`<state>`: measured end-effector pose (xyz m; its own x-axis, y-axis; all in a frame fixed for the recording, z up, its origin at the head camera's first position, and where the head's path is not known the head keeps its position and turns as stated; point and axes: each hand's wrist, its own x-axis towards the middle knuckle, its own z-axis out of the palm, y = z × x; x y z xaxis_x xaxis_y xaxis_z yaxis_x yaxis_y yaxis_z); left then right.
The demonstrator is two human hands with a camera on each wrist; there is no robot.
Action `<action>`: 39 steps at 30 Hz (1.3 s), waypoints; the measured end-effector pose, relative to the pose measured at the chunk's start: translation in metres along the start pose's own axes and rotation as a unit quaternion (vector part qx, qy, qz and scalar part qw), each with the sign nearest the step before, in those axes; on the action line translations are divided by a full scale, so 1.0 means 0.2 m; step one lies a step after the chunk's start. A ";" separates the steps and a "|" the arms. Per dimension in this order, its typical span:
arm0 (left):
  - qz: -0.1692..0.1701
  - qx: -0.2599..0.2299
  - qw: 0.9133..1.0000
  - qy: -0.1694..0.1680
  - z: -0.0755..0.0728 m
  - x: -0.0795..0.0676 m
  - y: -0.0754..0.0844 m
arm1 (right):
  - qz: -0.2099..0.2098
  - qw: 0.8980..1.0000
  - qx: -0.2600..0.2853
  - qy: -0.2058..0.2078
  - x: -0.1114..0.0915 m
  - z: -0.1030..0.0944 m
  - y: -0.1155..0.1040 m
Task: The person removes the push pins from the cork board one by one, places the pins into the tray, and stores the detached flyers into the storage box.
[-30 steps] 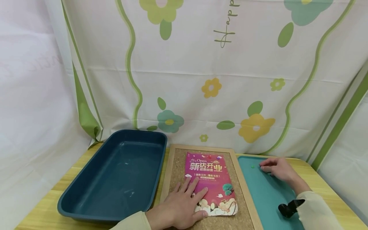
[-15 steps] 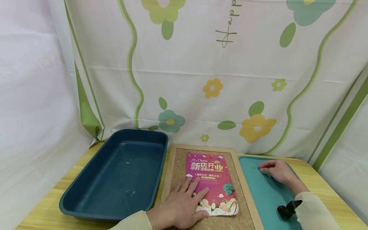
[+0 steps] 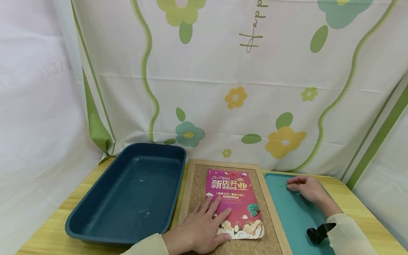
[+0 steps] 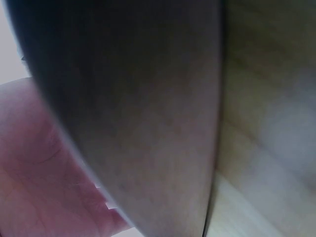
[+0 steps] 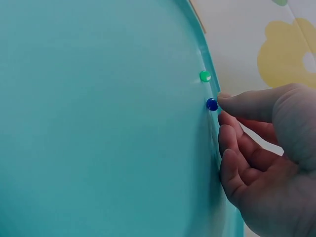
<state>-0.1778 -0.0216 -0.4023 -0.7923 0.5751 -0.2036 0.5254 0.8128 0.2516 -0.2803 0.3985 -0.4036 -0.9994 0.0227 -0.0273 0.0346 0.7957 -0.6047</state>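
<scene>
My left hand (image 3: 204, 226) lies flat with spread fingers on a pink-red printed flyer (image 3: 234, 203), which rests on a wood-framed cork board (image 3: 197, 177). A red push pin (image 3: 233, 174) and a blue one (image 3: 243, 175) show near the flyer's top edge. At the far end of the teal tray (image 3: 298, 219), my right hand (image 3: 310, 189) pinches a blue push pin (image 5: 212, 104) at the tips of thumb and forefinger; the forefinger is mostly hidden. A green push pin (image 5: 205, 76) lies on the tray just beside it. The left wrist view is dark and close, showing little of the work.
A deep dark-blue tub (image 3: 124, 205) stands left of the board on the wooden table (image 3: 92, 184). Behind the table hangs a white flowered curtain (image 3: 204, 95). A black wrist camera (image 3: 318, 233) sticks out from the right sleeve over the tray.
The right hand's fingertips have shifted slightly at the blue push pin, staying near the tray's far end. The left hand keeps its place on the flyer. The head view has shifted a little.
</scene>
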 end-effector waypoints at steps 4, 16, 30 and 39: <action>-0.001 -0.001 1.000 0.001 0.00 0.00 0.00 | -0.007 1.000 0.006 0.008 0.01 0.00 -0.02; -0.002 -0.001 1.000 0.003 0.00 0.00 0.00 | -0.057 0.997 0.019 0.044 0.03 0.03 -0.22; 0.002 0.001 1.000 0.002 0.00 0.00 0.00 | -0.078 0.995 0.051 0.035 0.08 0.13 -0.45; 0.002 -0.007 1.000 0.000 0.00 0.00 0.00 | -0.086 0.993 0.080 0.022 0.12 0.19 -0.58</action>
<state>-0.1777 -0.0222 -0.4024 -0.7901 0.5784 -0.2029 0.5245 0.8092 0.2647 -0.3083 0.2835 -0.3642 -0.9900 -0.0750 0.1196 -0.1383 0.6835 -0.7167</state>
